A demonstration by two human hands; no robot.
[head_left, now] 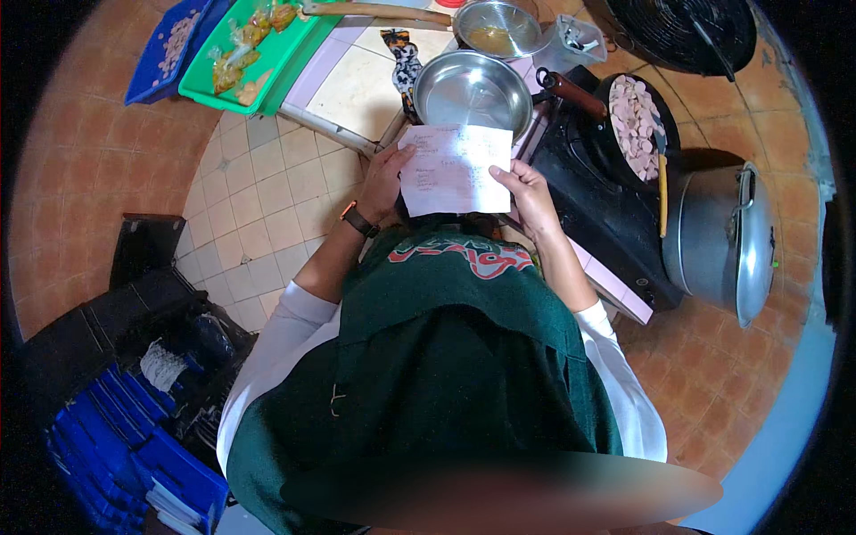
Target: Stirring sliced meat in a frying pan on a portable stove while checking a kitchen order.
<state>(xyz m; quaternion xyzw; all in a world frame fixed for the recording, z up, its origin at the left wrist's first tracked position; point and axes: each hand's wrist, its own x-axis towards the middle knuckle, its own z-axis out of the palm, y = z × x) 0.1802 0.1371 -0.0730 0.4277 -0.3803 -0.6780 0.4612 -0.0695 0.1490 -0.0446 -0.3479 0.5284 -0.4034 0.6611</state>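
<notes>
A sheet of white paper [456, 170] with handwriting is spread in front of my green apron. Its left edge is pinched by my left hand [384, 179], which wears a dark band at the wrist. On the opposite edge, the thumb and fingers of my right hand [529, 194] grip the sheet. Just beyond the paper sits a shallow stainless steel pan [472, 93], its near rim partly covered by the sheet. A patterned cloth [405, 70] lies against the pan's left side.
To the right, a black stove [582, 194] bears a frying pan of sliced pinkish food [635, 127]. A large lidded aluminium pot [709, 234] stands beside it. A long-handled strainer [498, 30] lies beyond. At left are a green tray [281, 83], a blue tray [154, 63] and blue crates [120, 448].
</notes>
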